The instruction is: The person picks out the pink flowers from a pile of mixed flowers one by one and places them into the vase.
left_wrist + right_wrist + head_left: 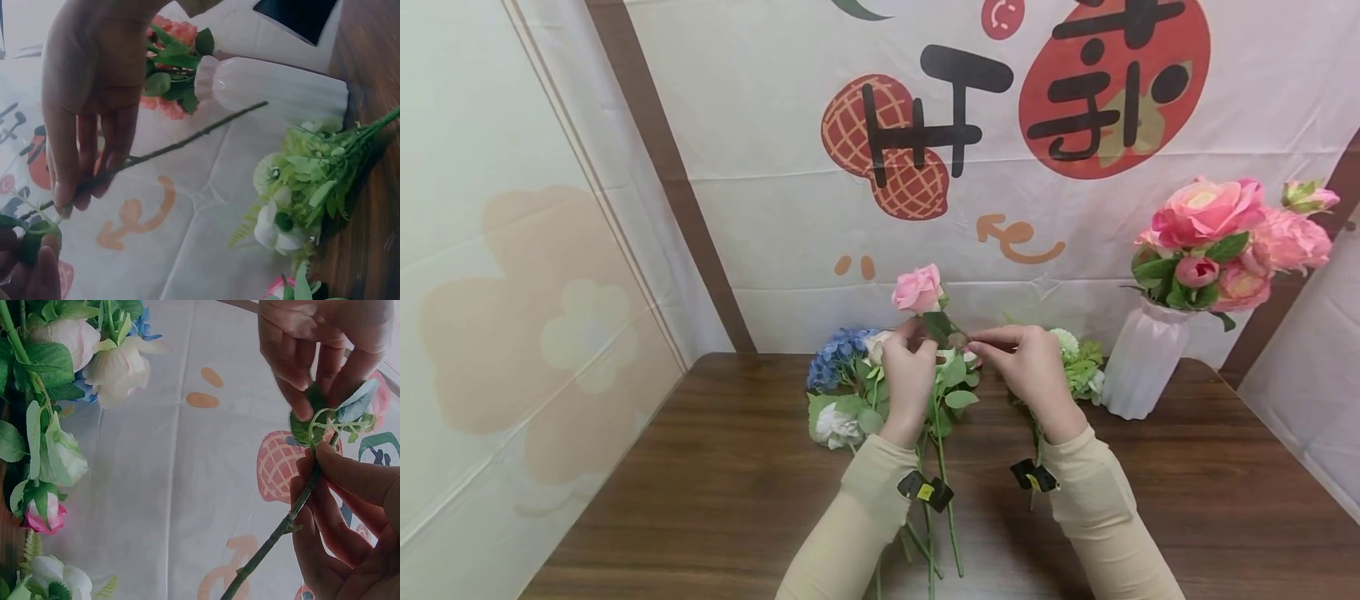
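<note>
A pink rose [917, 288] is held up above the table, its head upright in the head view. My left hand [912, 379] pinches a green leaf [303, 425] just below the bloom. Lower down, my right hand [1026, 362] grips the rose's dark stem [200, 134] between thumb and fingers. The stem's bare end points toward the white vase in the left wrist view. Beneath the hands lie several cut flowers, among them a blue hydrangea [842, 358], a white flower [837, 427] and a small pink bud [45, 515].
At the right stands a white ribbed vase [1146, 358] full of pink peonies [1213, 212]. A green and white sprig [1082, 371] lies beside it. Long stems [951, 517] reach toward the front of the brown wooden table [737, 483]. A printed cloth [760, 250] hangs behind.
</note>
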### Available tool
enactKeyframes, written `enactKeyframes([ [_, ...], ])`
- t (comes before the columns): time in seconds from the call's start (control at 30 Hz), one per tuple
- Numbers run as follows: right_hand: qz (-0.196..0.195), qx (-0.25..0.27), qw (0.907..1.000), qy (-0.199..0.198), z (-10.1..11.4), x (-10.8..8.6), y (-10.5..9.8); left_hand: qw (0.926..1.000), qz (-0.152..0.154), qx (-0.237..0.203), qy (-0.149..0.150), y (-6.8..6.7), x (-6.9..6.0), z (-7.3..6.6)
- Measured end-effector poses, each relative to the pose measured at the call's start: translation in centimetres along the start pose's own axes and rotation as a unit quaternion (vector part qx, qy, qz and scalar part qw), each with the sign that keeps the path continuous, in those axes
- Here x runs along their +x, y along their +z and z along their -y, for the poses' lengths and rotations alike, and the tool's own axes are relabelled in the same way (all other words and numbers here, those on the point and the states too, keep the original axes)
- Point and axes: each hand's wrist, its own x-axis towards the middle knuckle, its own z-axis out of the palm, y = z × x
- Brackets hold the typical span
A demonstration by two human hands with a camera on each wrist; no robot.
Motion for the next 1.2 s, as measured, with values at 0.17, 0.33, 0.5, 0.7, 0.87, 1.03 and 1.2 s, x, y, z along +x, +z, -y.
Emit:
enactKeyframes([
  [0.17, -0.019, -0.004, 0.9998, -0.007, -0.3, 0.0, -0.4, 0.9984, 0.012, 0.055, -0.007, 0.3, 0.0, 0.6],
  [0.33, -0.032, -0.015, 0.9993, -0.005, -0.4, 0.0, -0.7, 0.9921, 0.008, 0.125, -0.001, 0.0, 0.4, 1.3],
  [0.5, -0.038, -0.027, 0.9989, -0.009, -0.5, 0.1, -1.0, 0.9893, 0.019, 0.144, 0.008, -1.3, 0.9, 2.1],
  [0.7, -0.06, -0.046, 0.9969, -0.021, -1.1, 0.1, -1.5, 0.9826, 0.026, 0.182, 0.028, -3.5, 1.4, 2.8],
  [0.87, -0.076, -0.065, 0.9947, -0.019, -2.0, 0.0, -2.1, 0.9785, 0.03, 0.203, 0.023, -5.3, 1.7, 3.2],
  [1.03, -0.093, -0.073, 0.9926, -0.029, -2.6, 0.1, -2.8, 0.9766, 0.026, 0.213, 0.018, -6.8, 1.9, 3.4],
  [1.2, -0.112, -0.082, 0.9895, -0.04, -3.3, 0.2, -3.4, 0.972, 0.024, 0.233, 0.022, -7.9, 1.9, 4.2],
])
